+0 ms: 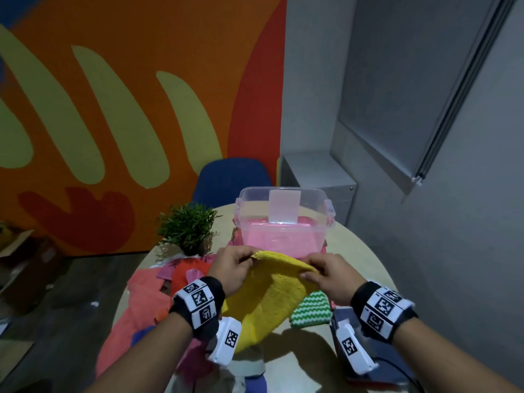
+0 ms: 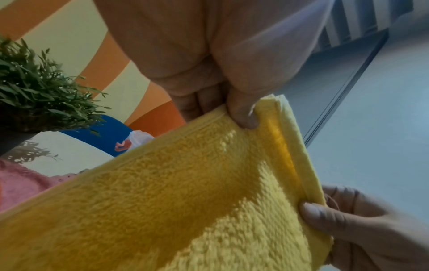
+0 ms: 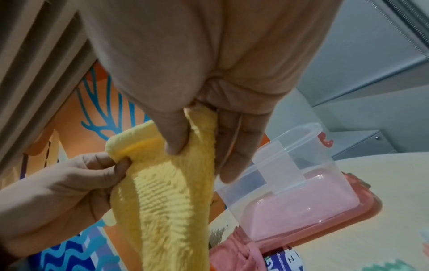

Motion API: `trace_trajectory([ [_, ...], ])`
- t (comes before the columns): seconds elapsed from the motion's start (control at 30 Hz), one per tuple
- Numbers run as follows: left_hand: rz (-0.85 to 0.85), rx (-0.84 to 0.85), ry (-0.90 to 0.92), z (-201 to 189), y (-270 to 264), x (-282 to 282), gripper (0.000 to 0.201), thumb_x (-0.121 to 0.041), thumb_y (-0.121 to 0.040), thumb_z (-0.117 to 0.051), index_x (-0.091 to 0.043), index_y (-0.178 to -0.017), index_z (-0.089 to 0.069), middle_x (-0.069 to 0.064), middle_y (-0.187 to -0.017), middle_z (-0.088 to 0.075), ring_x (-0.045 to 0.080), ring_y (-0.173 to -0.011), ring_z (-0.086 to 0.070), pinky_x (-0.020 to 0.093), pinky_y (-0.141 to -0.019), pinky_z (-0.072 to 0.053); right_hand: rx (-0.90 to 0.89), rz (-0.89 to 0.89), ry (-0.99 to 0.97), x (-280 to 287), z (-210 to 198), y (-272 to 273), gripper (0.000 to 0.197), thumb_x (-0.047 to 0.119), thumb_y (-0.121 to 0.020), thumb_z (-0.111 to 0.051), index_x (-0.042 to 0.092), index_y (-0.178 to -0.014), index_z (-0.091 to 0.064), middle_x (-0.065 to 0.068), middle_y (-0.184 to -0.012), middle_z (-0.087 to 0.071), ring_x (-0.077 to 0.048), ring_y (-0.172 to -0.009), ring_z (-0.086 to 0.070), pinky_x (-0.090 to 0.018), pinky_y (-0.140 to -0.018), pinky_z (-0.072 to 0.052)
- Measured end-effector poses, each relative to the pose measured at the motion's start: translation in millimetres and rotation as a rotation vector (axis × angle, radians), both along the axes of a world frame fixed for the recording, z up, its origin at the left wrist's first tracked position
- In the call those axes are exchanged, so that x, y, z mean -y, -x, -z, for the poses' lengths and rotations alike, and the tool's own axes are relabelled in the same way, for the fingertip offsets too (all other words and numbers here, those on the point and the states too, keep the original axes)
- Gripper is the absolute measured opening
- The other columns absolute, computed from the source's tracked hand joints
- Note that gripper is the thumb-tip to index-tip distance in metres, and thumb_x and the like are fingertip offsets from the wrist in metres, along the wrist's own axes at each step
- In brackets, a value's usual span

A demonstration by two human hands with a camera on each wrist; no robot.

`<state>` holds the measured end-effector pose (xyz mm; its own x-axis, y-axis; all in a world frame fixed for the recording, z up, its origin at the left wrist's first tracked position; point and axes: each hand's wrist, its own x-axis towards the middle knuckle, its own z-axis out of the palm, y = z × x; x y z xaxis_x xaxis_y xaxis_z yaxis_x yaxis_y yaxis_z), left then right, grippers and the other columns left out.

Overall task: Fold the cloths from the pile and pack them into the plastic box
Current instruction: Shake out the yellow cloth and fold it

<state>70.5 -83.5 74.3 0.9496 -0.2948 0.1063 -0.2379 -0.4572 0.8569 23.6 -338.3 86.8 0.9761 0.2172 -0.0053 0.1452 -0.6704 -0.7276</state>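
A fluffy yellow cloth (image 1: 272, 296) hangs above the round table, held up by its top edge. My left hand (image 1: 236, 263) pinches the left corner of that edge and my right hand (image 1: 323, 272) pinches the right corner. In the left wrist view the thumb presses the yellow cloth (image 2: 185, 183) against the fingers; in the right wrist view the yellow cloth (image 3: 167, 201) sits pinched between thumb and fingers. The clear plastic box (image 1: 283, 219) stands just beyond the hands and shows pink inside. The pile of cloths (image 1: 147, 302), red, orange and pink, lies at the left.
A small green plant (image 1: 187, 228) stands left of the box. A green and white zigzag cloth (image 1: 312, 310) lies under my right hand. A blue chair (image 1: 229, 177) sits behind the table. A cardboard box (image 1: 19, 251) is on the floor at left.
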Motion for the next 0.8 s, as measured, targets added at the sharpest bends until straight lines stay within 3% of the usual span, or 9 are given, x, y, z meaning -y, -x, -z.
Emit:
trace_trajectory([
  [0.1, 0.046, -0.019, 0.026, -5.5, 2.5, -1.3, 0.033, 0.0, -0.094, -0.056, -0.025, -0.098, -0.076, -0.003, -0.097, -0.075, 0.018, -0.096, -0.069, 0.041, -0.088, -0.057, 0.115, 0.098, -0.1, 4.4, -11.9, 0.7, 0.009, 0.019, -0.086, -0.075, 0.027, -0.089, -0.072, 0.011, -0.083, -0.071, -0.002, -0.077, -0.064, -0.021, -0.07, -0.052],
  [0.2, 0.087, -0.029, 0.172, -23.6, 10.5, 0.9, 0.012, -0.003, -0.088, -0.069, -0.009, -0.097, -0.074, 0.012, -0.097, -0.072, 0.029, -0.097, -0.066, 0.04, -0.088, -0.057, 0.179, 0.203, -0.266, 10.3, -28.7, 5.1, 0.008, 0.024, -0.082, -0.079, 0.024, -0.084, -0.071, 0.005, -0.078, -0.07, -0.006, -0.066, -0.064, -0.02, -0.055, -0.05],
  [0.3, 0.142, -0.077, 0.323, -43.6, 20.7, 3.6, 0.025, -0.015, -0.08, -0.077, 0.004, -0.095, -0.071, 0.024, -0.096, -0.069, 0.034, -0.09, -0.068, 0.04, -0.08, -0.06, 0.176, 0.206, -0.356, 14.7, -42.5, 10.5, 0.013, 0.027, -0.08, -0.079, 0.02, -0.085, -0.07, -0.003, -0.077, -0.07, -0.014, -0.06, -0.063, -0.022, -0.048, -0.048],
  [0.37, 0.15, -0.04, 0.311, -54.9, 27.0, 7.2, 0.033, -0.025, -0.08, -0.074, 0.007, -0.083, -0.069, 0.017, -0.077, -0.071, 0.023, -0.069, -0.068, 0.032, -0.068, -0.058, 0.179, 0.172, -0.426, 18.1, -50.7, 12.0, 0.016, 0.027, -0.079, -0.079, 0.018, -0.087, -0.069, -0.007, -0.078, -0.071, -0.015, -0.06, -0.062, -0.025, -0.05, -0.049],
  [0.43, 0.129, 0.041, 0.257, -59.0, 30.8, 11.5, 0.032, -0.031, -0.087, -0.066, -0.004, -0.069, -0.065, -0.002, -0.057, -0.059, 0.008, -0.054, -0.054, 0.023, -0.057, -0.047, 0.168, 0.131, -0.484, 21.9, -52.9, 10.5, 0.012, 0.023, -0.083, -0.076, 0.016, -0.09, -0.068, -0.004, -0.079, -0.071, -0.014, -0.066, -0.064, -0.025, -0.056, -0.051],
  [0.5, 0.093, 0.087, 0.217, -54.8, 28.8, 14.5, 0.04, -0.039, -0.093, -0.059, -0.013, -0.064, -0.054, -0.009, -0.055, -0.043, 0.007, -0.053, -0.041, 0.022, -0.054, -0.037, 0.122, 0.085, -0.512, 25.4, -45.3, 5.7, 0.005, 0.016, -0.091, -0.069, 0.017, -0.094, -0.066, 0.001, -0.077, -0.066, -0.013, -0.066, -0.06, -0.025, -0.057, -0.049],
  [0.57, 0.059, 0.108, 0.15, -42.4, 21.6, 13.2, 0.046, -0.05, -0.094, -0.057, -0.012, -0.07, -0.053, -0.007, -0.061, -0.046, 0.011, -0.058, -0.044, 0.028, -0.058, -0.04, 0.063, 0.046, -0.525, 29.3, -28.5, -1.5, 0.015, 0.005, -0.094, -0.062, 0.019, -0.1, -0.064, 0.002, -0.076, -0.061, -0.013, -0.064, -0.055, -0.027, -0.056, -0.046],
  [0.67, 0.004, 0.072, 0.066, -26.2, 12.6, 13.3, 0.012, -0.026, -0.095, -0.061, -0.017, -0.091, -0.068, -0.004, -0.084, -0.069, 0.016, -0.083, -0.064, 0.041, -0.08, -0.055, 0.043, 0.094, -0.435, 32.2, -10.3, -12.2, 0.031, -0.004, -0.092, -0.061, 0.024, -0.104, -0.064, 0.003, -0.083, -0.066, -0.016, -0.071, -0.06, -0.027, -0.062, -0.049],
  [0.8, -0.06, 0.091, 0.115, -40.6, 14.8, 13.1, 0.019, -0.005, -0.095, -0.059, -0.02, -0.094, -0.069, -0.014, -0.091, -0.07, 0.005, -0.088, -0.065, 0.03, -0.082, -0.054, 0.096, 0.145, -0.546, 30.4, -19.6, -16.9, 0.018, -0.001, -0.089, -0.067, 0.015, -0.098, -0.067, -0.004, -0.086, -0.073, -0.022, -0.082, -0.07, -0.034, -0.069, -0.057],
])
